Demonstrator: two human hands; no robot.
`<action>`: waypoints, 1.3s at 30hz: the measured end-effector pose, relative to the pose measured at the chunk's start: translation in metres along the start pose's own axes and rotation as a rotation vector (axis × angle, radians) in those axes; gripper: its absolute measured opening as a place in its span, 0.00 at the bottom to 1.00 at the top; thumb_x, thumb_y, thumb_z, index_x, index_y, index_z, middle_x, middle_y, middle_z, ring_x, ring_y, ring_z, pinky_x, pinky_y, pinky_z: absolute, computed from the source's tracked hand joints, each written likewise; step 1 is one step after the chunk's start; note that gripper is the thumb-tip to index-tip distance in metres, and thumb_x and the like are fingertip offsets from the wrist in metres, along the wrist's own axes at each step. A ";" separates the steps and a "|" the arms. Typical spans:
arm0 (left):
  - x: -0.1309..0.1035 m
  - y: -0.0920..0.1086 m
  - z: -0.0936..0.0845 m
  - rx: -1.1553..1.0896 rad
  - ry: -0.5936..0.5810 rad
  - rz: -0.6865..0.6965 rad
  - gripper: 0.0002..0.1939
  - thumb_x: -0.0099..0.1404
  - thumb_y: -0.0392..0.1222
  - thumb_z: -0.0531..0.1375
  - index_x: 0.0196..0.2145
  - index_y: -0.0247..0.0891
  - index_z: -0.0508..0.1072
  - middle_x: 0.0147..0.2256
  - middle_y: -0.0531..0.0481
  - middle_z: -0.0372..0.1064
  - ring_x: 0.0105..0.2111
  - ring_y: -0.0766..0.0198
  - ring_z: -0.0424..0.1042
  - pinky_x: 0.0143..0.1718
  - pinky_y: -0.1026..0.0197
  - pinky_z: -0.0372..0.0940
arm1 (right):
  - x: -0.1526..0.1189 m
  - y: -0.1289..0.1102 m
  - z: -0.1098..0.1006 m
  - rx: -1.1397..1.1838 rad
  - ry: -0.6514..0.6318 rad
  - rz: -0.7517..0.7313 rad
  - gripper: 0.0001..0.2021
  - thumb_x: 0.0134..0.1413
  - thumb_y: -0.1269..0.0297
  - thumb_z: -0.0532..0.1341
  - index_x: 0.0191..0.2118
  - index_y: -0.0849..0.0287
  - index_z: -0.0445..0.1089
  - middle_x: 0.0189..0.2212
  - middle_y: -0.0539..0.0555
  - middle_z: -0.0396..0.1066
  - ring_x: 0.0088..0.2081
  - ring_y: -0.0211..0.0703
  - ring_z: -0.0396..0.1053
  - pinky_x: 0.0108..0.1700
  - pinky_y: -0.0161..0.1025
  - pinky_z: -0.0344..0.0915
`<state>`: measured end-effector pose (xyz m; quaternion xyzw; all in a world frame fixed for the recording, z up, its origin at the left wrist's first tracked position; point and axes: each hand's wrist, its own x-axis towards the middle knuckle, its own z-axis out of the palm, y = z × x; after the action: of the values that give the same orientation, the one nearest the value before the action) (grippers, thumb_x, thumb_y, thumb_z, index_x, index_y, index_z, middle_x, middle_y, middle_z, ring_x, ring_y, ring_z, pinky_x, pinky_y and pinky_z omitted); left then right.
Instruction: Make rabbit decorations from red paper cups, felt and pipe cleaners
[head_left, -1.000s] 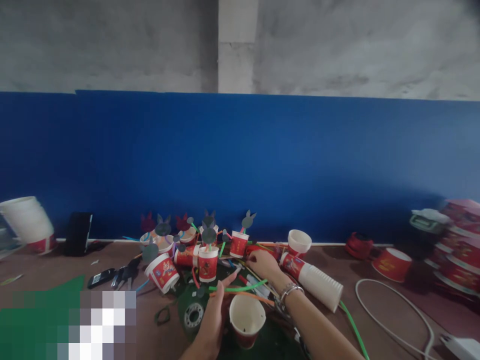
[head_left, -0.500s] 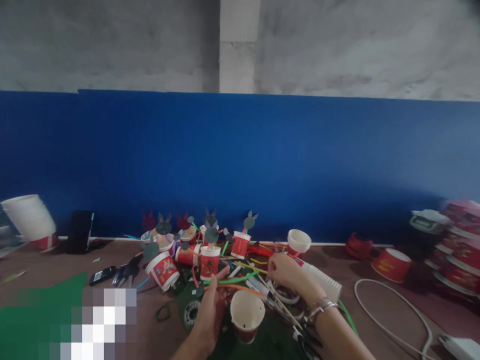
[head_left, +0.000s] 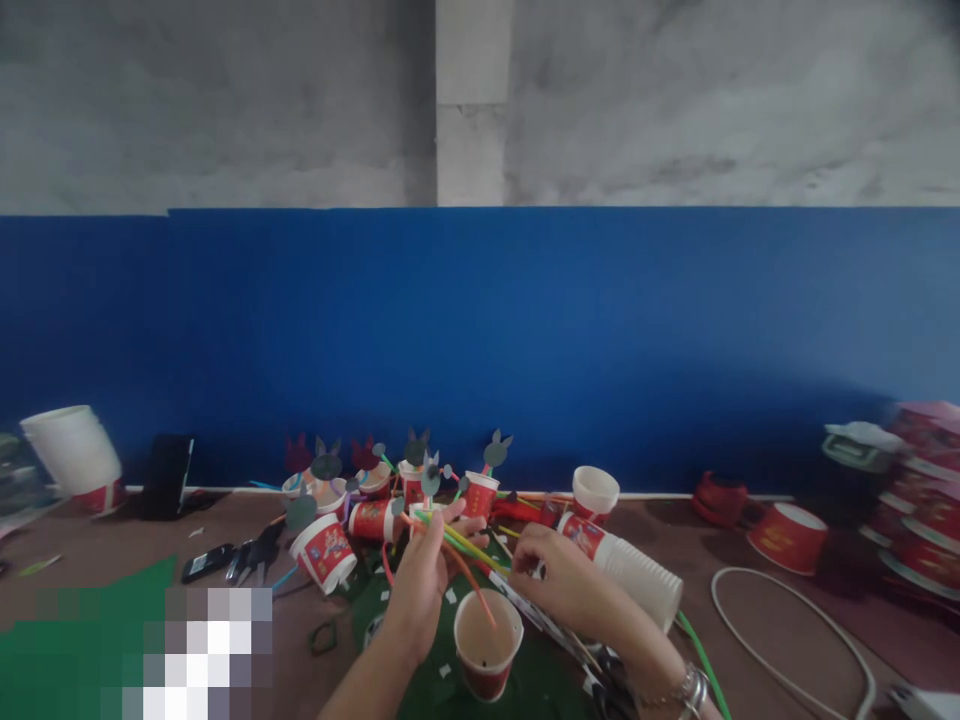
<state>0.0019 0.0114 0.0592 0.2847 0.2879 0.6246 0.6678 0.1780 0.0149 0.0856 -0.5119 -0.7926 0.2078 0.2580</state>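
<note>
My left hand [head_left: 427, 575] is closed round several thin, bendy coloured strips that look like pipe cleaners [head_left: 474, 552], in yellow, green and orange. The orange one curves down over the mouth of a paper cup [head_left: 487, 665] standing upright just in front. My right hand [head_left: 551, 565] has its fingers bent together at the right end of the yellow strip; whether they grip it is hidden. Behind my left hand are red-and-white paper cups [head_left: 322, 550], several with grey or red animal-head cutouts [head_left: 497, 450] on thin stems.
A stack of nested paper cups [head_left: 645, 575] lies beyond my right forearm. A white cable [head_left: 787, 600] loops at the right, near a red tub [head_left: 787, 535]. Keys [head_left: 247, 555] and a phone [head_left: 166, 475] are at the left. Behind stands a blue wall [head_left: 525, 330].
My left hand has lifted slightly and now holds the coloured strips, which lay across the pile before. My right hand has moved down and closer to it. The view has tilted up slightly.
</note>
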 end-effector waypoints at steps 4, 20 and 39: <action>0.004 0.002 0.006 0.040 -0.010 -0.025 0.17 0.57 0.48 0.63 0.40 0.34 0.70 0.37 0.42 0.76 0.39 0.53 0.75 0.42 0.54 0.66 | 0.003 -0.003 0.000 0.019 0.007 0.063 0.04 0.44 0.66 0.60 0.24 0.60 0.70 0.28 0.53 0.71 0.30 0.42 0.66 0.32 0.36 0.59; 0.005 0.009 0.020 -0.057 0.000 -0.071 0.10 0.58 0.45 0.61 0.30 0.36 0.67 0.32 0.46 0.76 0.36 0.55 0.75 0.39 0.56 0.67 | 0.021 -0.007 0.016 0.381 -0.093 0.082 0.09 0.52 0.65 0.55 0.26 0.62 0.69 0.20 0.49 0.66 0.23 0.36 0.62 0.26 0.32 0.56; 0.009 0.014 0.017 -0.028 0.129 -0.246 0.09 0.66 0.40 0.52 0.36 0.32 0.68 0.30 0.43 0.76 0.29 0.60 0.77 0.29 0.62 0.70 | 0.006 -0.010 -0.014 0.534 0.697 -0.065 0.13 0.56 0.55 0.56 0.36 0.58 0.73 0.34 0.55 0.70 0.34 0.41 0.66 0.33 0.35 0.64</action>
<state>0.0052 0.0204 0.0805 0.1972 0.3544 0.5588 0.7234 0.1773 0.0178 0.1035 -0.4417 -0.5923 0.2122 0.6395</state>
